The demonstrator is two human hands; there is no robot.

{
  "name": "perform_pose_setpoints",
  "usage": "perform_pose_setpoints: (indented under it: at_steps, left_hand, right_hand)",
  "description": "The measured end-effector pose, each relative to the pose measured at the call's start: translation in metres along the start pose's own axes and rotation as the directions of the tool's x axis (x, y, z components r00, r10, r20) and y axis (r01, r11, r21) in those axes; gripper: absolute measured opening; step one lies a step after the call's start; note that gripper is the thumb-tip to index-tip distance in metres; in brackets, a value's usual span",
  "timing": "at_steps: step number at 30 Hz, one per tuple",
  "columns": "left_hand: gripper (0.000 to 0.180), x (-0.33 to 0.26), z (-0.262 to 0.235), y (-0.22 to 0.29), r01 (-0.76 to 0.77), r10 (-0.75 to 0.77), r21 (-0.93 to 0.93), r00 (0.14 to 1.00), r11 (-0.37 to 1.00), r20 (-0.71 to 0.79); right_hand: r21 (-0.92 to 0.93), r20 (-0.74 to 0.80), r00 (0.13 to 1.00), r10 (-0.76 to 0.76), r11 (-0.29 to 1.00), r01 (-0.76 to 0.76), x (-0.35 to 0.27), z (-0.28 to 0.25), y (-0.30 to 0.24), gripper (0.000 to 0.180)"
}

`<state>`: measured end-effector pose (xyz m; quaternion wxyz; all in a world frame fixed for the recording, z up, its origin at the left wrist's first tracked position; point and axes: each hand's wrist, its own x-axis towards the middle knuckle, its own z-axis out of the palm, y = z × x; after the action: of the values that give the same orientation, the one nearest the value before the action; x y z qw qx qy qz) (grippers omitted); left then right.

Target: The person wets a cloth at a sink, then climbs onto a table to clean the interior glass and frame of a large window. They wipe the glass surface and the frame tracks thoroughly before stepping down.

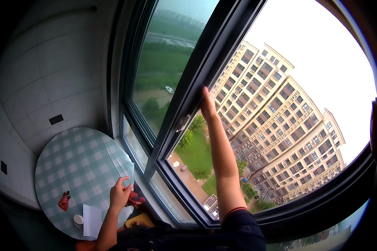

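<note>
Your right hand [208, 104], at the end of a raised, nearly straight arm, rests against the edge of the dark metal window frame [207, 69]. This frame slants across the middle of the view, between a green-tinted glass pane [167, 54] on the left and the bright view of outdoors on the right. The fingers of this hand lie close together, pointing up along the frame; whether they curl around its edge you cannot tell from this angle. A small metallic latch [182, 123] sits on the frame, below and to the left of your right hand.

Your left hand [119, 195] is near the edge of the round tabletop [81, 157], which is covered with a green-and-white checked cloth. Its fingers are loosely bent with a gap between them, and it has no visible object in its grasp. A red object [137, 199] of unclear shape shows just beside it; contact between the two cannot be told.

On the tabletop lie a small red packet [64, 201], a white sheet of paper [92, 219] and, just beside the sheet, a short white cylinder [78, 219]. Beyond the frame stands a tall beige apartment building [272, 117], with a green lawn [195, 155] below.
</note>
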<state>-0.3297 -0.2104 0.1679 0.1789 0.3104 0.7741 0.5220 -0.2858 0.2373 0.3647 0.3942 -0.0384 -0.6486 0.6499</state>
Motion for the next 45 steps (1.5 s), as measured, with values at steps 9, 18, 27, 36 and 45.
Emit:
perform_pose_setpoints:
  at_steps: [9, 18, 27, 36, 45]
  left_hand:
    - [0.032, -0.003, 0.03, 0.03, 0.006, -0.006, 0.001, 0.988, 1.0, 0.151]
    - [0.035, 0.006, 0.085, 0.06, -0.146, 0.167, -0.086, 0.923, 0.986, 0.347]
    - [0.035, 0.045, 0.076, 0.059, -0.139, 0.116, 0.032, 0.913, 0.99, 0.392]
    - [0.036, 0.044, 0.107, 0.05, -0.14, 0.137, -0.036, 0.837, 0.99, 0.529]
    - [0.036, 0.022, 0.15, 0.08, -0.139, 0.211, -0.16, 0.703, 0.977, 0.68]
  right_hand:
    - [-0.1, -0.171, 0.982, 0.075, 0.991, -0.093, 0.002, 0.02, 0.017, 0.083]
    - [-0.096, -0.254, 0.965, 0.062, 0.991, -0.089, -0.087, -0.04, -0.006, 0.077]
    - [-0.286, -0.358, 0.924, -0.136, 0.958, 0.03, -0.281, -0.064, -0.129, 0.073]
    - [-0.662, 0.12, 0.454, -0.883, -0.411, -0.626, -0.345, -0.008, -0.194, 0.074]
    - [-0.501, 0.017, 0.473, -0.881, -0.417, -0.758, -0.365, -0.032, -0.217, 0.06]
